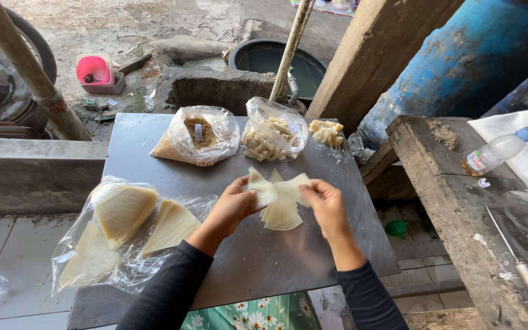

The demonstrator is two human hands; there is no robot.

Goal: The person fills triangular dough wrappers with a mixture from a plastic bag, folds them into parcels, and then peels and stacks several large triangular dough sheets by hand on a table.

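Over the middle of the grey worktop (pixel 154 131), the left hand (pixel 232 205) and the right hand (pixel 327 205) hold one thin pale wrapper sheet (pixel 279 186) between them, each grip pinched shut on an end of it, the left at its 9 o'clock edge and the right at its 3 o'clock edge. Just below the sheet, at 6 o'clock from it, a small fanned stack of wrappers (pixel 282 215) lies on the worktop. At 9 o'clock from the hands, near the worktop's left edge, sits a clear plastic bag of folded triangular wrappers (pixel 123 229). At 11 o'clock stands a bag of brown crumbs (pixel 198 135); at 12 o'clock, a bag of pale sticks (pixel 273 135); at 1 o'clock, a loose pile of pale pieces (pixel 326 131). Well off at 3 o'clock, a plastic bottle (pixel 499 150) lies on a wooden bench (pixel 435 177).
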